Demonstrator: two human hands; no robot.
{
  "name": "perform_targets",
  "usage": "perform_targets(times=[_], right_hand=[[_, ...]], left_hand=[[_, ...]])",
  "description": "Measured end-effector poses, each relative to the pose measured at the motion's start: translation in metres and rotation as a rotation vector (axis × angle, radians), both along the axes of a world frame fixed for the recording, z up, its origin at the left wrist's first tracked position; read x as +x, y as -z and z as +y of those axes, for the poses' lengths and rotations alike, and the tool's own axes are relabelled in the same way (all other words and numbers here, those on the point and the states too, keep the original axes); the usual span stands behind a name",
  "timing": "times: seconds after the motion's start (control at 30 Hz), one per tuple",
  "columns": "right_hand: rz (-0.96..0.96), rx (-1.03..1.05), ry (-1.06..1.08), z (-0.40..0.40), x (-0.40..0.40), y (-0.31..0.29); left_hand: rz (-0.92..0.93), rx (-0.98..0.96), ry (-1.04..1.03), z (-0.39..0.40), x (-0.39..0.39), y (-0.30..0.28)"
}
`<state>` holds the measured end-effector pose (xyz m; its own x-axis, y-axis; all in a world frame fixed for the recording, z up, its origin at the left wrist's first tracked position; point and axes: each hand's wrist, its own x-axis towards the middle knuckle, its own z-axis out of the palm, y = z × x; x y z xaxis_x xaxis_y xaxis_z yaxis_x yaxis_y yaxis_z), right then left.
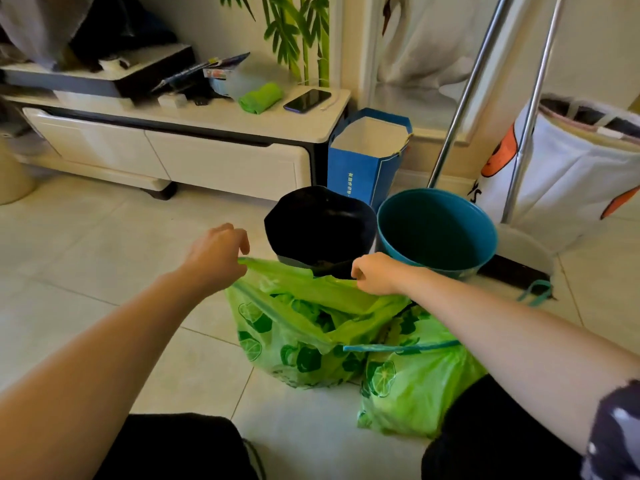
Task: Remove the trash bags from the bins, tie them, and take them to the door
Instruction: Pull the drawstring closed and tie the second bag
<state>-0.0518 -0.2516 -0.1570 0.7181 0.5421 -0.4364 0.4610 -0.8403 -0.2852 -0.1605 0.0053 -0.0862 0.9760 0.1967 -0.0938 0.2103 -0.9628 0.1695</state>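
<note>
Two green trash bags printed with lime slices sit on the tiled floor in front of me. The left bag (294, 337) stands with its mouth stretched wide. My left hand (216, 259) pinches its rim at the left, and my right hand (375, 273) is closed on the rim at the right. The second bag (405, 386) lies lower right, a blue drawstring across it, partly hidden by my right arm and knee. Behind the bags stand a black bin (320, 230) and a teal bin (436, 230), both with no bag inside.
A blue paper bag (363, 161) stands behind the bins against a low white cabinet (194, 154) that carries a phone and a green cloth. Metal poles (464, 112), a dustpan and a white laundry bag (568, 174) crowd the right. Open tiles lie to the left.
</note>
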Motion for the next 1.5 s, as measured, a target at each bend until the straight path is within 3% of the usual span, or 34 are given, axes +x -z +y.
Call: perform_targets(times=[0.13, 0.23, 0.3, 0.43, 0.57, 0.8, 0.97, 1.1, 1.23, 1.3, 1.5], right_hand=[[-0.004, -0.040, -0.051, 0.019, 0.006, 0.014], [0.021, -0.060, -0.040, 0.031, 0.010, 0.019], [0.055, -0.087, -0.042, 0.037, 0.012, 0.023], [0.125, -0.045, -0.033, 0.045, 0.010, 0.029], [0.128, 0.082, -0.026, 0.051, 0.002, 0.027], [0.171, 0.365, 0.086, 0.055, -0.003, 0.017], [0.313, 0.322, 0.187, 0.047, -0.007, 0.015], [0.194, 0.244, 0.058, 0.053, -0.015, 0.013], [0.131, 0.410, 0.091, 0.067, -0.019, 0.003], [0.124, 0.521, 0.157, 0.071, -0.019, -0.003], [0.043, 0.724, 0.269, 0.069, -0.017, -0.014]], left_hand=[[0.137, 0.012, -0.218, 0.006, -0.010, 0.006], [0.443, -0.386, -0.506, 0.012, -0.017, 0.011], [0.633, -0.619, -0.581, 0.014, -0.023, 0.014], [0.754, -0.829, -0.597, 0.013, -0.024, 0.029], [0.648, -1.014, -0.590, 0.012, -0.022, 0.029], [0.462, -1.076, -0.573, 0.026, -0.023, 0.018], [0.199, -1.185, -0.632, 0.028, -0.026, 0.009], [0.020, -1.316, -0.691, 0.027, -0.032, 0.013], [-0.108, -1.486, -0.765, 0.015, -0.035, 0.023], [-0.036, -1.478, -0.763, 0.004, -0.037, 0.031], [0.589, -1.200, -0.611, -0.030, -0.052, 0.066]])
